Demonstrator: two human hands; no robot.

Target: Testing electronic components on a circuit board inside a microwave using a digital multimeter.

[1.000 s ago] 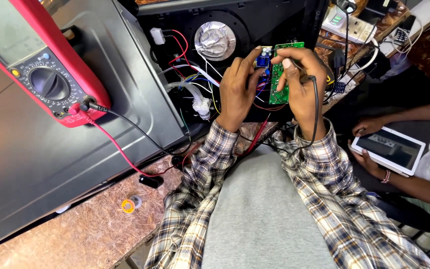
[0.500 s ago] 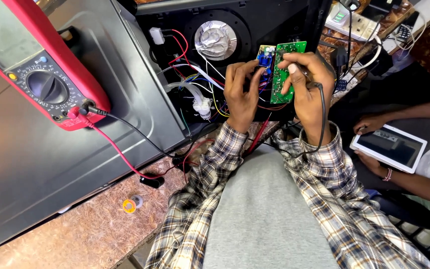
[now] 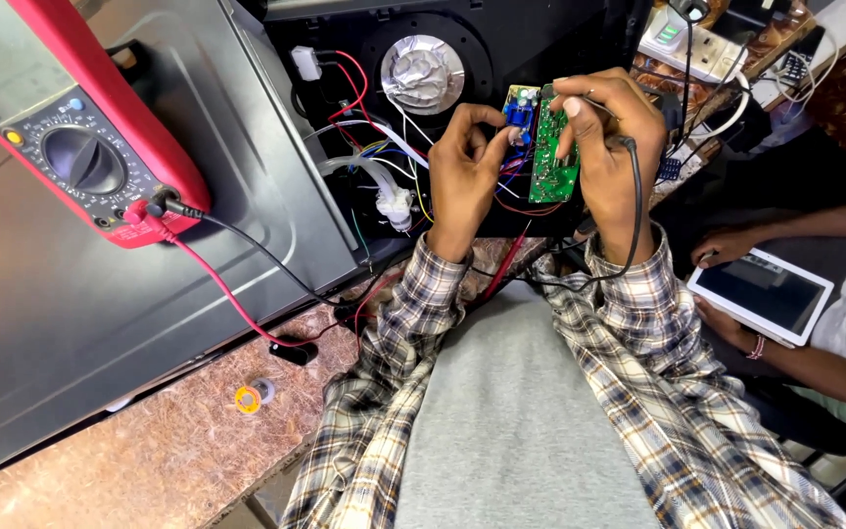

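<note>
A green circuit board (image 3: 552, 157) stands upright between the hands, in front of the open black appliance (image 3: 501, 39), the right hand (image 3: 611, 147) clenched around its right edge with a black lead, the left hand (image 3: 464, 171) pinching its blue part at the left edge.
</note>
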